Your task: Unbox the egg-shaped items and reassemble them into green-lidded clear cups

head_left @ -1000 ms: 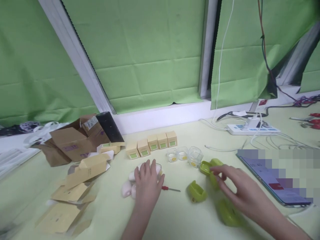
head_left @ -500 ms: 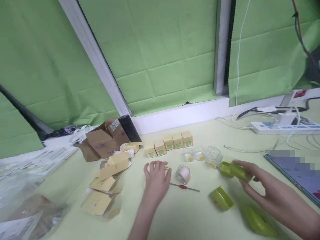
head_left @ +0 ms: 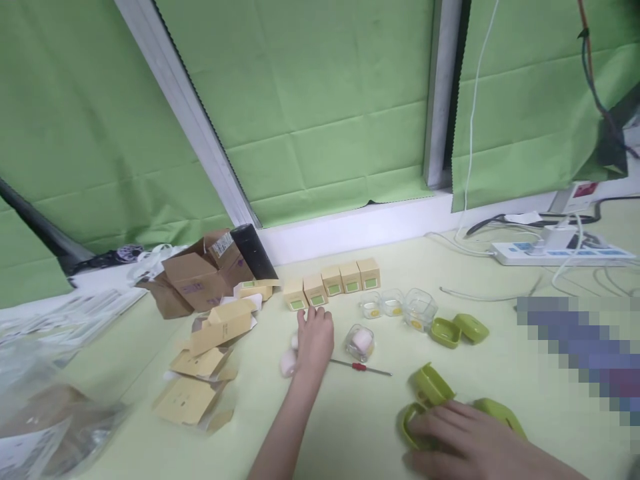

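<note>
My left hand (head_left: 316, 340) is low over the table just in front of the small yellow boxes (head_left: 333, 283), fingers bent down; what is under them is hidden. Pale pink pieces (head_left: 289, 362) lie at its left side. A clear container (head_left: 359, 342) with a pale pink piece inside stands to its right, behind a screwdriver (head_left: 359, 367). My right hand (head_left: 440, 433), blurred, reaches over a green ring-like part (head_left: 411, 421), its fingers on it. An upright green case (head_left: 433, 385) stands just behind, and a green lid (head_left: 500, 415) lies partly behind the hand.
Clear cups (head_left: 393, 303) stand in a row beside an open green case (head_left: 446, 332). Unfolded cartons (head_left: 193, 397), a brown box (head_left: 197, 280) and a black bottle (head_left: 255, 252) are at left. A power strip (head_left: 560, 252) with cables lies at the back right.
My right hand has let go of the green lid beside the rear case and moved down towards me, onto the front green parts. My left hand has moved slightly, exposing the pink pieces.
</note>
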`<state>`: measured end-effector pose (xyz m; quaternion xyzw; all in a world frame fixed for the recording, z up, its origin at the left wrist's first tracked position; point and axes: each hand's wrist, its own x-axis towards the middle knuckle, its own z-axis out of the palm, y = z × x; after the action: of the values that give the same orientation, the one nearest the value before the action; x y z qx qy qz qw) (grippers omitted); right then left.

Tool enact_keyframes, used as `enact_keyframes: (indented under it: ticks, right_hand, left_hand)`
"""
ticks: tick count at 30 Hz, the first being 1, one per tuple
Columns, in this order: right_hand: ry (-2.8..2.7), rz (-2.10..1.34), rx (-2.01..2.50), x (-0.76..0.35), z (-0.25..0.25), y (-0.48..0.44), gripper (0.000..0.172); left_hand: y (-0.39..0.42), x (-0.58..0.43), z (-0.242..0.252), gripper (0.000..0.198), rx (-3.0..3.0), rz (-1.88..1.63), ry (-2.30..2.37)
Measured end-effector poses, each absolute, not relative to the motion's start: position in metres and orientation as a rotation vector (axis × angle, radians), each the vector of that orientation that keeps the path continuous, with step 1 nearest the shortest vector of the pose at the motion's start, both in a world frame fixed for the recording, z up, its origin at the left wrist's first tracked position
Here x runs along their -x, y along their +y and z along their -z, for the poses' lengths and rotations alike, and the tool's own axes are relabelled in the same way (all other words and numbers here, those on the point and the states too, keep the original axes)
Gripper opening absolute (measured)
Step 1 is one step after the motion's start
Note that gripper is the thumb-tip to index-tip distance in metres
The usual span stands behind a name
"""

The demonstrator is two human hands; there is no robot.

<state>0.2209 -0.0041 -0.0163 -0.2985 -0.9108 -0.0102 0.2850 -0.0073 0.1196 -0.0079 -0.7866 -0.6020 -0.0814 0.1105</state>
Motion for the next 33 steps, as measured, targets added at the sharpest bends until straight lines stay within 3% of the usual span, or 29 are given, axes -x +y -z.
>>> enact_keyframes:
  ticks: [3, 6, 8, 11, 14, 17, 20, 21, 24, 28, 33]
  right_hand:
    - [-2.564, -0.065, 0.759, -0.231, 0.000, -0.004, 0.022]
    - [-2.341, -0.178, 0.867, -0.240, 0.000, -0.001, 0.029]
    - [-2.149, -0.330, 0.999, -0.241, 0.008, 0.000, 0.034]
    - [-1.888, -0.641, 1.170, -0.239, 0.016, 0.000, 0.042]
    - [-1.648, -0.933, 1.207, -0.234, 0.013, -0.002, 0.017]
    - [-1.390, -1.112, 1.183, -0.232, 0.007, -0.003, 0.024]
    - [-1.305, -1.181, 1.192, -0.233, 0.005, -0.002, 0.021]
    - [-1.330, -1.170, 1.210, -0.233, 0.007, -0.002, 0.019]
    - [-1.558, -1.046, 1.249, -0.234, 0.012, -0.004, 0.013]
    - [-1.967, -0.768, 1.153, -0.234, 0.017, -0.006, 0.009]
    - [-2.013, -0.556, 1.119, -0.233, 0.016, -0.005, 0.010]
  left_hand:
    - [0.121, 0.009, 0.001, 0.027, 2.328, 0.333, -1.792]
    - [0.107, 0.003, -0.014, 0.020, 2.354, 0.506, -1.858]
    - [0.089, -0.009, -0.021, 0.016, 2.481, 0.885, -2.063]
    - [0.058, -0.038, -0.018, 0.020, 2.786, 1.765, -2.384]
    - [0.031, -0.060, -0.006, 0.024, 2.944, 2.117, -2.509]
    - [0.020, -0.059, 0.003, 0.029, 3.152, 1.816, -2.394]
    - [0.021, -0.042, 0.005, 0.070, 3.376, 1.006, -2.085]
    - [0.022, -0.036, 0.005, 0.075, 3.402, 0.773, -2.005]
    - [0.023, -0.027, 0.007, 0.057, 3.446, 0.601, -1.924]
    - [0.015, -0.035, 0.010, 0.054, 3.420, 1.259, -2.236]
    - [0.008, -0.049, 0.023, 0.059, 3.209, 2.260, -2.486]
